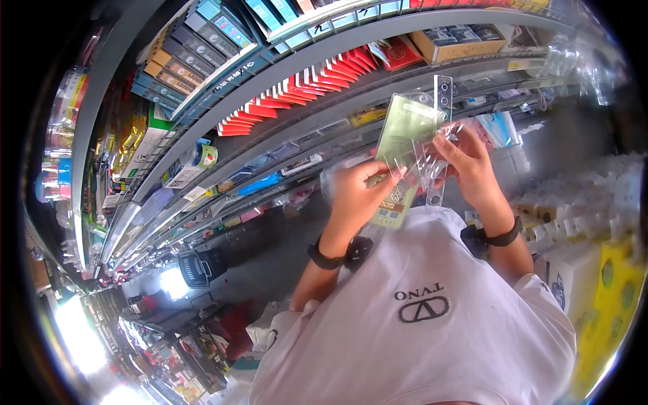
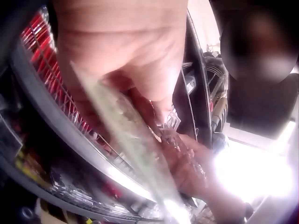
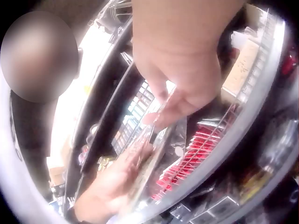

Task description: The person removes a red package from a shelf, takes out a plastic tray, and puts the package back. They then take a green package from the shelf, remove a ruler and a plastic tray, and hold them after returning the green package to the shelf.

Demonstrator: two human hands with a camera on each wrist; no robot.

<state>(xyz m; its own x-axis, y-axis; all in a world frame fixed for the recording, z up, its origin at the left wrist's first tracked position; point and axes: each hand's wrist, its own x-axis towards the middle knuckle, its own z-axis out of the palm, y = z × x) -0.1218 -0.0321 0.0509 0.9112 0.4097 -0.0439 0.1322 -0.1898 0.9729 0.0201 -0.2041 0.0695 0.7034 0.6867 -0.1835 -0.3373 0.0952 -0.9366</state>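
My left hand grips a flat, pale green pack by its near side, thumb on the printed face. In the left wrist view the green pack shows almost edge-on under the palm. My right hand pinches crinkled clear plastic at the pack's right side, thumb and fingertips together. Beside the pack stands a clear plastic strip with round dark spots, partly behind the right fingers. From the right wrist, the right hand appears above the left hand, with the thin pack between them.
Wire-fronted shelves curve round the far side, holding red packets, blue and grey boxes and an open cardboard box. Yellow packaging and clear-wrapped goods stand at the right. A dark basket is low on the left.
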